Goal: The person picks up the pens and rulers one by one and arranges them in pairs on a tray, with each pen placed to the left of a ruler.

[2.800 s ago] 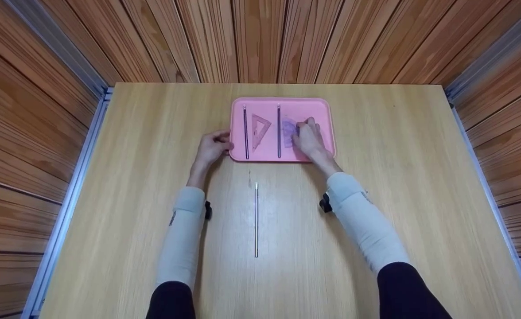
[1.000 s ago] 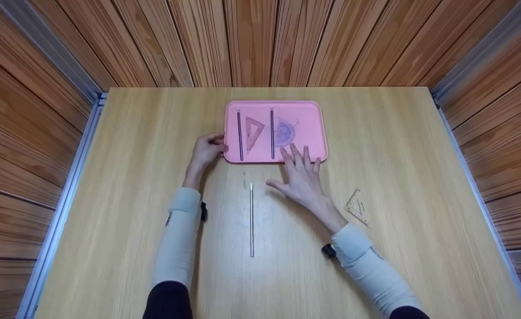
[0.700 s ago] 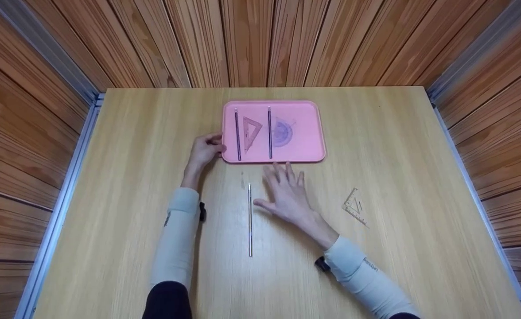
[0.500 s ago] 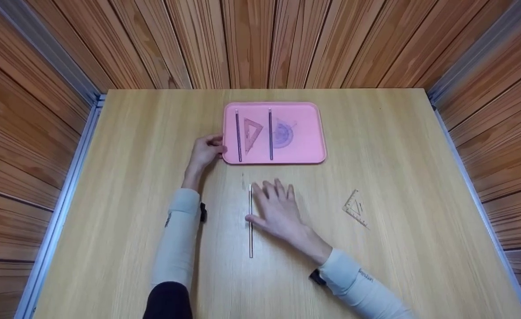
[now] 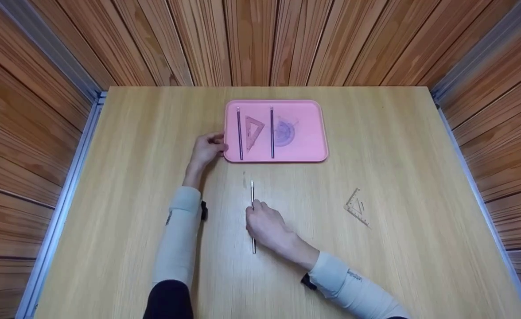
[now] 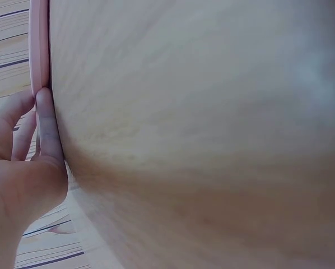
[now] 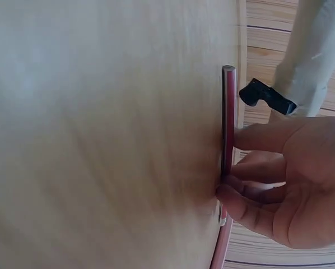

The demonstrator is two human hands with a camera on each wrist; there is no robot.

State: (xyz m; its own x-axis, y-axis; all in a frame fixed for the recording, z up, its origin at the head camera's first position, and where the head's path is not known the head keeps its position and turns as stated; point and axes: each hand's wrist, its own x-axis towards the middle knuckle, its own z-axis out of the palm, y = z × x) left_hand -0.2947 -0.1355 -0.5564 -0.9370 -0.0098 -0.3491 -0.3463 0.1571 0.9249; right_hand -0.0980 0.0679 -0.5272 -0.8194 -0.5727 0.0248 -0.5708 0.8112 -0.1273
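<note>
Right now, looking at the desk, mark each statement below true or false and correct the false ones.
1. The right hand pinches the pencil lying on the table. True.
2. The left hand rests flat in the middle of the table. False: it holds the left edge of the pink tray.
3. Two pencils lie in the tray. True.
4. The protractor lies on the bare table. False: it is in the tray, right of the second pencil.
5. A clear set square lies on the table to the right of the right hand. True.
6. The tray holds no set square. False: one lies between its two pencils.
</note>
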